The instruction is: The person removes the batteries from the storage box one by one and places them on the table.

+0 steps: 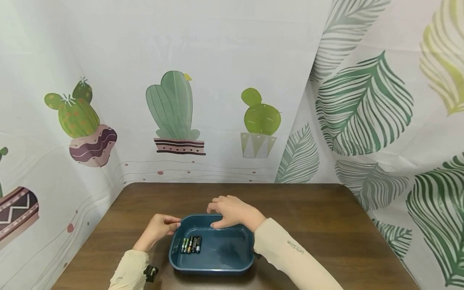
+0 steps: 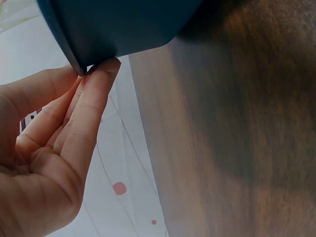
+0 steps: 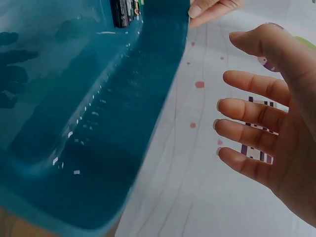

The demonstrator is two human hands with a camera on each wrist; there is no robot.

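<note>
A dark blue rectangular tray (image 1: pixel 226 247) with raised walls rests on the table. Several small batteries (image 1: pixel 191 244) lie side by side inside it, near its left wall. My left hand (image 1: pixel 158 229) pinches the tray's rim at the far left corner between thumb and fingertips, as the left wrist view also shows. Over the tray's far edge hovers my right hand (image 1: pixel 233 211). In the right wrist view its fingers (image 3: pixel 252 109) are spread, bent slightly and apart from the rim, with nothing in them.
The brown wooden table (image 1: pixel 308 217) extends to both sides of the tray and behind it. A white cloth (image 1: pixel 224 48) printed with cacti and leaves hangs at the table's far edge and sides. Each wrist wears a dark strapped device, the left one (image 1: pixel 150 273) showing more clearly.
</note>
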